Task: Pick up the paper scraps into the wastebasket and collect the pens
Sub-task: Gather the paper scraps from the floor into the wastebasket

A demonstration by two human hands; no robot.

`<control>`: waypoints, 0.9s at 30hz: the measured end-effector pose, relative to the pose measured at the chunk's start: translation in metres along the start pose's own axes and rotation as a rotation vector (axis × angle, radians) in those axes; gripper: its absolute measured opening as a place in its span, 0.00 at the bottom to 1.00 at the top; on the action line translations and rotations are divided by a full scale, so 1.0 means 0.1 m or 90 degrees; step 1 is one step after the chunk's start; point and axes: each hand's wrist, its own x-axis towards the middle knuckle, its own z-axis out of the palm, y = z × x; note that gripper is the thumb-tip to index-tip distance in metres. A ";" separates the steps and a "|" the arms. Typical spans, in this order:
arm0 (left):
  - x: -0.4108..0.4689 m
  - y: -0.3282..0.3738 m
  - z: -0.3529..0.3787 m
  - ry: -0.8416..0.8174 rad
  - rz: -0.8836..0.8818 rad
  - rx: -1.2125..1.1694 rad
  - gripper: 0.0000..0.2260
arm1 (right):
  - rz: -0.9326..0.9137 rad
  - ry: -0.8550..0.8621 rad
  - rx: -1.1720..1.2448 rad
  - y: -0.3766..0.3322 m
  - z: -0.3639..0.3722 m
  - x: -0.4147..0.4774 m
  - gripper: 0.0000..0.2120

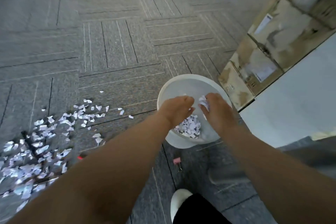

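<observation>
Both my hands hover over the white wastebasket (183,80), which stands on the grey carpet. My left hand (177,108) is palm down with its fingers curled over the basket's opening; whether it holds anything is hidden. My right hand (217,110) clutches a bunch of white paper scraps (203,102) at its fingertips. More scraps (189,127) lie at the bottom of the basket. A wide scatter of paper scraps (36,147) covers the carpet at the left. Dark pens (30,142) lie half buried among them, and a red tip (80,157) peeks out beside my left forearm.
A pink binder clip (176,161) lies on the carpet below the basket. Stacked cardboard boxes (269,42) stand at the right, behind a pale desk surface (294,103). My white shoe (180,200) shows at the bottom.
</observation>
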 end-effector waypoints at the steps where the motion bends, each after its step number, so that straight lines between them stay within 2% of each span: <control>1: 0.04 0.00 0.08 -0.034 -0.008 0.020 0.15 | 0.011 -0.040 0.004 0.03 0.03 -0.01 0.18; 4: 0.13 -0.08 0.27 -0.121 -0.041 0.069 0.24 | 0.008 -0.132 -0.057 0.13 0.11 -0.03 0.29; 6: 0.14 -0.13 0.35 -0.187 -0.039 0.117 0.30 | 0.008 -0.147 -0.098 0.18 0.14 -0.03 0.32; 9: 0.14 -0.19 0.43 -0.241 -0.008 0.161 0.32 | 0.005 -0.158 -0.108 0.23 0.17 -0.06 0.32; 15: 0.11 -0.13 0.40 -0.212 0.001 0.199 0.32 | -0.029 -0.151 -0.062 0.21 0.16 -0.18 0.31; 22: 0.02 -0.18 0.40 -0.214 0.011 0.192 0.33 | -0.041 -0.172 -0.079 0.13 0.16 -0.24 0.31; 27: -0.11 -0.20 0.28 -0.181 -0.035 0.178 0.31 | -0.036 -0.178 -0.085 0.02 0.09 -0.28 0.31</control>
